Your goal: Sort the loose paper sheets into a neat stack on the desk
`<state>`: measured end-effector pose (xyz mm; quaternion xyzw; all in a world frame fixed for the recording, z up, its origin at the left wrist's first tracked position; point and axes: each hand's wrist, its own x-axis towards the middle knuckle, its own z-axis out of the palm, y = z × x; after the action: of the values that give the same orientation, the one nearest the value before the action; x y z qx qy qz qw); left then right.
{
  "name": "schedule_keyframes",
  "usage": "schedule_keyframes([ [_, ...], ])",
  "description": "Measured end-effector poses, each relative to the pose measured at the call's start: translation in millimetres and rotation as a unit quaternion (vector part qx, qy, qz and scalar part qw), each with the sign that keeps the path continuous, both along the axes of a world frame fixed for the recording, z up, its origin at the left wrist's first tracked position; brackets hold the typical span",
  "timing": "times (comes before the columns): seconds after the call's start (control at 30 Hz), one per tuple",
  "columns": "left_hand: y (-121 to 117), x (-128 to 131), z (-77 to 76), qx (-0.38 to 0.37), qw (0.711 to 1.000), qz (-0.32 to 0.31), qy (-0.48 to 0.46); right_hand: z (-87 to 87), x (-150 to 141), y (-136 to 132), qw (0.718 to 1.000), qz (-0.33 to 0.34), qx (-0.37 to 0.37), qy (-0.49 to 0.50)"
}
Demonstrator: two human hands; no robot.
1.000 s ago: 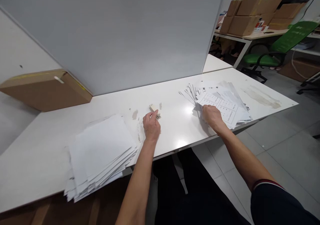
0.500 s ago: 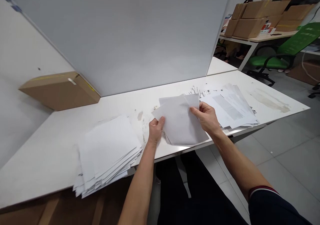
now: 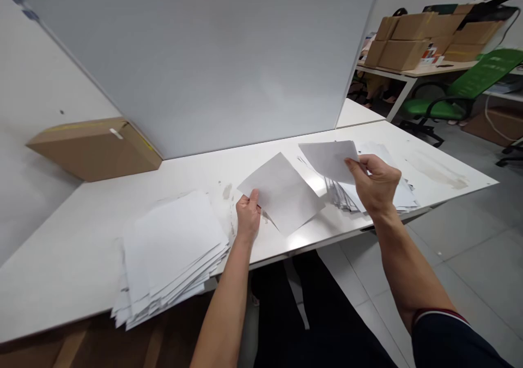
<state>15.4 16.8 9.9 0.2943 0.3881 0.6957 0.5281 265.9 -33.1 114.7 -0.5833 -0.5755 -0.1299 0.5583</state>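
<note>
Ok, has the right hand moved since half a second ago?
Yes: the right hand, gripping paper, has moved rightward, from roughly below the lower right corner of the whiteboard to clearly right of it.

pale tilted sheet [image 3: 286, 196], paper [image 3: 327, 158] nearby

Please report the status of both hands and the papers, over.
Left hand holding white paper by its left side; right hand holding other paper. Left pile touched by neither hand. Right hand partly blocks view of right pile.
</note>
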Motion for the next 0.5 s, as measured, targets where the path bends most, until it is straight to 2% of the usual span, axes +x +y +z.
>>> schedule_keyframes([
  [0.23, -0.8, 1.6, 4.0, 0.005, 0.998, -0.047, -0.040, -6.0, 21.2, 7.2, 0.998, -0.056, 0.007, -0.040],
  [0.43, 1.0, 1.8, 2.3, -0.002, 0.997, -0.038, -0.066, 22.1, 49.5, 9.4, 0.964, -0.145, 0.076, -0.208],
  [0.5, 1.1, 1.9, 2.9, 0.002, 0.997, -0.042, -0.068, 25.0, 54.3, 14.4, 0.952, -0.150, 0.056, -0.262],
])
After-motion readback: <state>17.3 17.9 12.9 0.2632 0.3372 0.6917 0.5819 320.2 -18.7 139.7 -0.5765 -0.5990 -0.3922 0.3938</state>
